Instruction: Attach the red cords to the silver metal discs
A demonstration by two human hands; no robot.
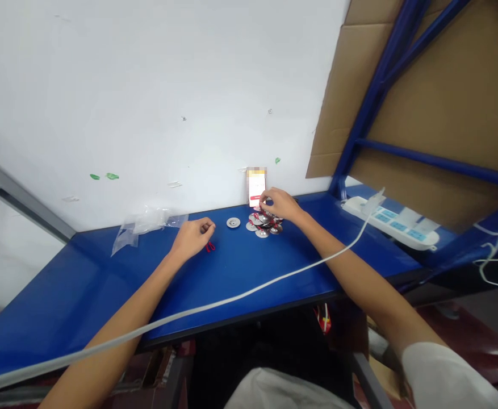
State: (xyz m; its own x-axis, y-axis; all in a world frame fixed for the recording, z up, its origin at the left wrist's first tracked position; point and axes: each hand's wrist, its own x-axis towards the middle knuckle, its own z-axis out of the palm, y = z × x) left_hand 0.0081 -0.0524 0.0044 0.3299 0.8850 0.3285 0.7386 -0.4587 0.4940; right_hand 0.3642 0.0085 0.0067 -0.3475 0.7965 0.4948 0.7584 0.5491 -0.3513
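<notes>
My left hand [193, 236] rests curled on the blue table [249, 267], its fingers closed round a small red cord [210, 247] that hangs out below the fist. A single silver disc [233, 222] lies just right of it. My right hand [279, 204] reaches over a small pile of silver discs with red cords [262, 226] near the wall, its fingertips pinched at the top of the pile. What sits in the pinch is too small to name. A phone [256, 186] stands upright against the wall behind the pile.
Crumpled clear plastic bags [144, 224] lie at the back left. A white cable [214, 307] runs across the table to a white power strip [391, 222] at the right. Blue shelf struts and cardboard [427, 96] stand at the right.
</notes>
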